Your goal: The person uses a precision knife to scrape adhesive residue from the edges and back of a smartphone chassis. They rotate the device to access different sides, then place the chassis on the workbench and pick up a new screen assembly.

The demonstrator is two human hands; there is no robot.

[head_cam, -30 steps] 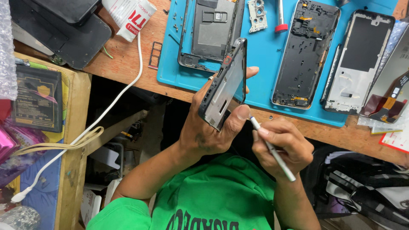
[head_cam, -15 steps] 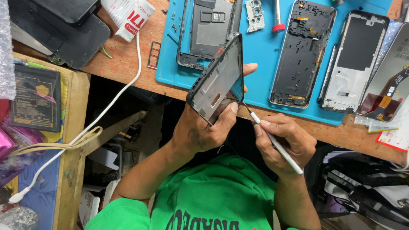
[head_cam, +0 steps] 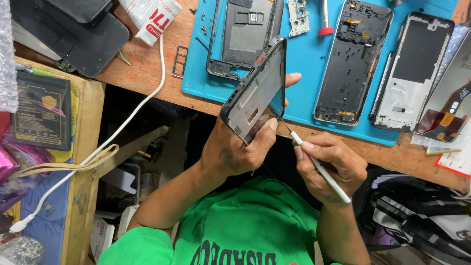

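Note:
My left hand [head_cam: 235, 152] grips a black phone frame [head_cam: 256, 89], tilted so its grey inner side faces me. My right hand [head_cam: 331, 164] holds a thin white tool [head_cam: 319, 167] like a pen. Its pointed tip touches the frame's lower right edge, next to my left thumb. Both hands hover over the front edge of the wooden bench, just below the blue work mat [head_cam: 304, 73].
On the blue mat lie several opened phone housings [head_cam: 245, 34] [head_cam: 351, 59] [head_cam: 414, 68], small screws and a red-handled screwdriver [head_cam: 325, 17]. A white cable [head_cam: 147, 100] runs off the bench's left. Black cases [head_cam: 78, 29] sit at top left, a battery box [head_cam: 41, 110] on the left shelf.
The frame has turned from nearly edge-on to show its inner face. The white tool's tip has moved up to the frame's lower edge.

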